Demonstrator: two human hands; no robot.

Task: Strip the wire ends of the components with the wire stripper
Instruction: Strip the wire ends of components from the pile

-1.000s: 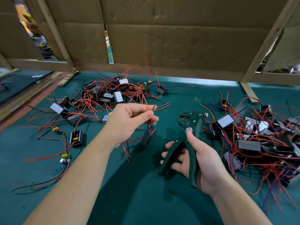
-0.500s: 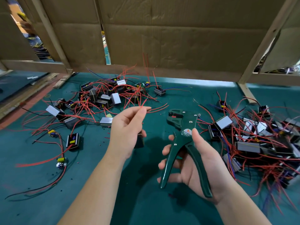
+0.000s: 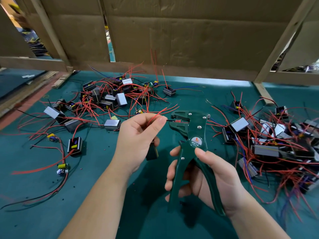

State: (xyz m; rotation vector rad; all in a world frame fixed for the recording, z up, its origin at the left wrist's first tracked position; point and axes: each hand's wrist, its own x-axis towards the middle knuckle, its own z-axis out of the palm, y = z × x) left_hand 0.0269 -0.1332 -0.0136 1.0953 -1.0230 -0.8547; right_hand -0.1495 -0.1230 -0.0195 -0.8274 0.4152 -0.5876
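The left hand's (image 3: pixel 138 140) grip pinches the wire (image 3: pixel 170 120), tip at the wire stripper's (image 3: pixel 195 138) mouth, 3 o'clock; the component (image 3: pixel 152 153) dangles at 6 o'clock. The right hand's (image 3: pixel 212 180) grip wraps its spread handles (image 3: pixel 176 178). Shallow insertion risks a missed strip.

Head-worn camera, facing forward and down, close above the table (image 3: pixel 43 213)

- Left hand (image 3: pixel 138 137) hides most of the dark component (image 3: pixel 152 153) beneath it.
- The pile (image 3: pixel 283 145) at right runs off the edge, its lower wires blurred.
- The pinched wire (image 3: pixel 152 118) meets the wire stripper (image 3: pixel 196 130); its tip is too small to judge.
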